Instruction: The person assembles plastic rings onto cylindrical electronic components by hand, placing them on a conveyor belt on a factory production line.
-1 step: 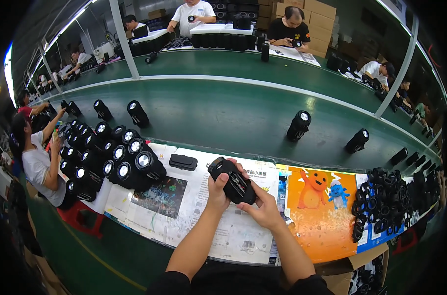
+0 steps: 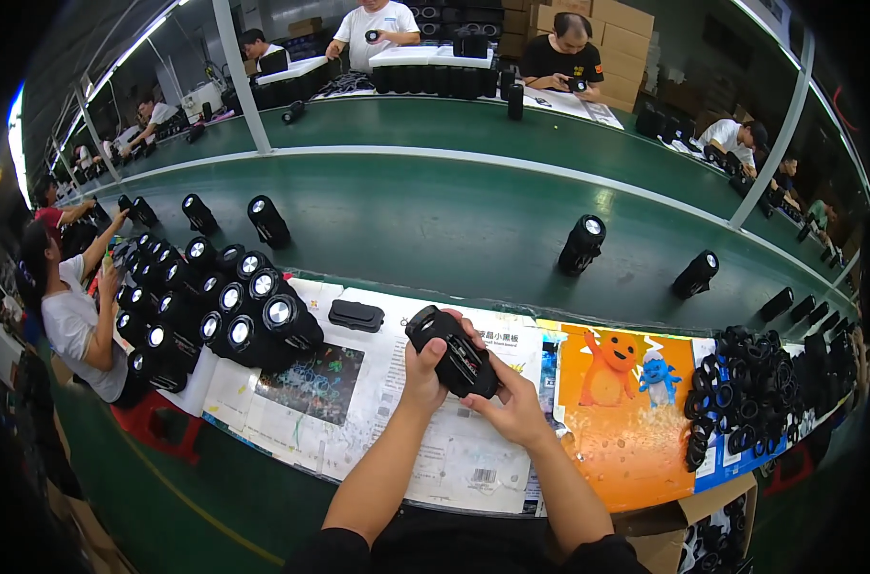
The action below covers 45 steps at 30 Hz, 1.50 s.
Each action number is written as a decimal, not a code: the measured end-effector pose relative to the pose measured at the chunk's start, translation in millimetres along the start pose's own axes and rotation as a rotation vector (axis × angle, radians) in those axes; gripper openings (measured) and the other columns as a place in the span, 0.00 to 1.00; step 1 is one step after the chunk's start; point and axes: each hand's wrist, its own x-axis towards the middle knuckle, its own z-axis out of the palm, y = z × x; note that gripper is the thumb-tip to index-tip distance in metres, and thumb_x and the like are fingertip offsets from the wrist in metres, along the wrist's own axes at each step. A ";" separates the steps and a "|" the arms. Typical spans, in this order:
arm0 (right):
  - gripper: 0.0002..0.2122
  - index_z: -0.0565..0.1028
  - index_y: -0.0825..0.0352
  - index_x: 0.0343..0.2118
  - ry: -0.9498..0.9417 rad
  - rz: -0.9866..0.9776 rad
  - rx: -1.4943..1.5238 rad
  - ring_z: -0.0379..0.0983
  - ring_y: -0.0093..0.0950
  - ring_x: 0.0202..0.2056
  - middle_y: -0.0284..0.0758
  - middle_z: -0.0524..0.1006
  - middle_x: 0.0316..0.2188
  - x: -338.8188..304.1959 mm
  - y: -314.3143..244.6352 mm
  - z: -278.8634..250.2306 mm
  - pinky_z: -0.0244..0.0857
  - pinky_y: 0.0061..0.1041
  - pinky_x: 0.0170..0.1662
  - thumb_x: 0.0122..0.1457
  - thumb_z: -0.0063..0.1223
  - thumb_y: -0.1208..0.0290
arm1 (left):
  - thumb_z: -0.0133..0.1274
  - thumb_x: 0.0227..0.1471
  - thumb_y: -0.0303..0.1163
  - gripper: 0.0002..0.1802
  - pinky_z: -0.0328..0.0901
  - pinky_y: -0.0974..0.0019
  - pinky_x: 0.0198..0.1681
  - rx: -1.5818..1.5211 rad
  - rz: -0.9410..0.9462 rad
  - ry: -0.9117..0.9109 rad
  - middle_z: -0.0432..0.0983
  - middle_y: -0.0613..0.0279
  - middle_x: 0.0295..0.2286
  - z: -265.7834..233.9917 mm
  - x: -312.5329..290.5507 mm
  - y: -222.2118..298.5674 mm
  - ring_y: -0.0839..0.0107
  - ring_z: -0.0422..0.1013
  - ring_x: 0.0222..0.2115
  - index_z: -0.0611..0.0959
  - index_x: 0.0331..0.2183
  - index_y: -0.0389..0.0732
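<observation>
Above the middle of the bench, I hold a black cylindrical speaker [image 2: 462,362] in both hands, tilted with one round end toward the upper left. My left hand [image 2: 429,375] wraps its left side, the thumb lying across the near face. On the lower right, my right hand [image 2: 512,402] grips the other end, its thumb at the bottom edge. Some fingers are hidden behind the speaker. A small black oblong part [image 2: 356,315] lies on the bench just left of the hands. Farther left stand several similar black speakers [image 2: 280,311] with silver round ends.
A green conveyor belt [image 2: 435,230] runs behind the bench, carrying spaced speakers [image 2: 582,245]. Black rings [image 2: 741,392] are heaped at the bench's right, beyond an orange printed sheet [image 2: 598,459]. Below is a cardboard box [image 2: 660,550]. A co-worker [image 2: 76,311] sits at left; others work across the belt.
</observation>
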 end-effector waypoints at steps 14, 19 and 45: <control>0.42 0.62 0.77 0.74 -0.042 0.135 0.146 0.73 0.29 0.63 0.41 0.74 0.64 -7.9 1.4 -14.4 0.68 0.32 0.67 0.61 0.76 0.73 | 0.72 0.55 0.50 0.34 0.78 0.56 0.51 0.046 -0.053 -0.048 0.80 0.54 0.42 8.7 -3.6 -8.4 0.60 0.81 0.44 0.77 0.52 0.39; 0.43 0.63 0.68 0.75 -0.178 0.161 -0.194 0.77 0.34 0.61 0.47 0.78 0.63 -2.5 -9.5 -23.5 0.71 0.37 0.66 0.63 0.74 0.55 | 0.74 0.50 0.50 0.36 0.79 0.54 0.49 0.050 -0.153 -0.001 0.80 0.57 0.40 -17.0 1.8 -14.0 0.61 0.80 0.41 0.78 0.52 0.41; 0.09 0.87 0.64 0.42 -0.348 0.345 -1.246 0.79 0.40 0.50 0.38 0.83 0.45 -50.0 -100.4 -231.6 0.74 0.39 0.53 0.59 0.64 0.79 | 0.77 0.46 0.38 0.37 0.80 0.54 0.49 0.348 -0.310 -0.238 0.83 0.51 0.43 8.8 -3.9 5.1 0.58 0.83 0.44 0.77 0.54 0.38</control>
